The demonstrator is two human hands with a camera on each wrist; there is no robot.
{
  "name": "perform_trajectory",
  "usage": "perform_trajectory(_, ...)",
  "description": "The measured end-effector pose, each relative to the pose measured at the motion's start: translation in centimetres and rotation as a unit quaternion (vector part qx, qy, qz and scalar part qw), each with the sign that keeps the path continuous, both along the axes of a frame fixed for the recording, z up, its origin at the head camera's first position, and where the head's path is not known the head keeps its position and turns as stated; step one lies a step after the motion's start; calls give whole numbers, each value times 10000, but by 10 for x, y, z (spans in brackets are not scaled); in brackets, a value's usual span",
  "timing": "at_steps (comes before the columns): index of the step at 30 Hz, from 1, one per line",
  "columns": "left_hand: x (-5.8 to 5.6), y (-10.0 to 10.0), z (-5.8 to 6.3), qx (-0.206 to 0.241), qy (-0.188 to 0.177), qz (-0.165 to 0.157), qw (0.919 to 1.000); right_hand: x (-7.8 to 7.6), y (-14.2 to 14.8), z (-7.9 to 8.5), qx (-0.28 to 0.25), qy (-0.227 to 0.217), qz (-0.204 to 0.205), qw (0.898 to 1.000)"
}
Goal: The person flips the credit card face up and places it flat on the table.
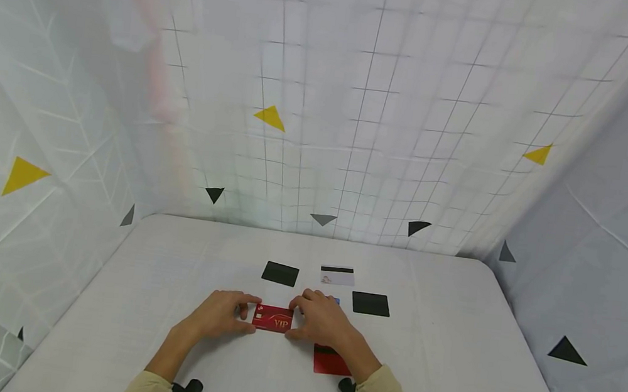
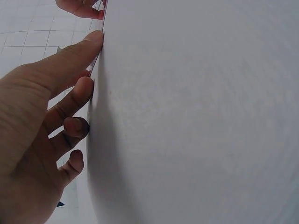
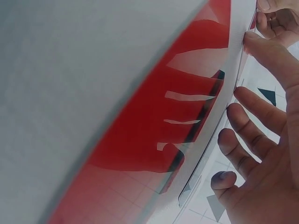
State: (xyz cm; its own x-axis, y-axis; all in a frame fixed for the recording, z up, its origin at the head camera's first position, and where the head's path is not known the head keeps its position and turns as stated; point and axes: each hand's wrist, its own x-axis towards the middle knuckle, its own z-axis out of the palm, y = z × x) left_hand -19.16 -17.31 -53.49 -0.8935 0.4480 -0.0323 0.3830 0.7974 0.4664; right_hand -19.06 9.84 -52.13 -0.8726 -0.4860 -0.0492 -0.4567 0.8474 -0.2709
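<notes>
A red card (image 1: 272,319) with gold "VIP" lettering and a chip lies flat on the white table in the head view. My left hand (image 1: 220,314) pinches its left end, thumb at the near corner and index finger at the far corner. At the opposite end, my right hand (image 1: 321,320) pinches the card in the same way. Close-up in the left wrist view, the thumb (image 2: 70,58) and fingertips sit right at the tabletop. Under the right wrist lies another red card (image 1: 332,363) with a black stripe, partly covered by that arm.
Beyond the hands lie a black card (image 1: 280,273), a white card (image 1: 337,276) with a black stripe, and a second black card (image 1: 371,304) farther right. A blue edge (image 1: 337,300) peeks out behind my right hand. White sheeting with yellow and black triangles surrounds the table (image 1: 446,360).
</notes>
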Motion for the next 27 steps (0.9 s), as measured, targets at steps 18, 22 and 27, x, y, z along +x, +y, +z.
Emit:
perform_trajectory(18,6,14,4,348,306,-188,9987,3,21,12,-255,-239,-61,9994)
perform_trajectory(22,8,26,6,539,358,-447,9969,6,36,9,-264,-276,-241,9990)
perform_trajectory(27,11,41,3,538,65,-556,9970,11,54,7,-404,-319,-428,9978)
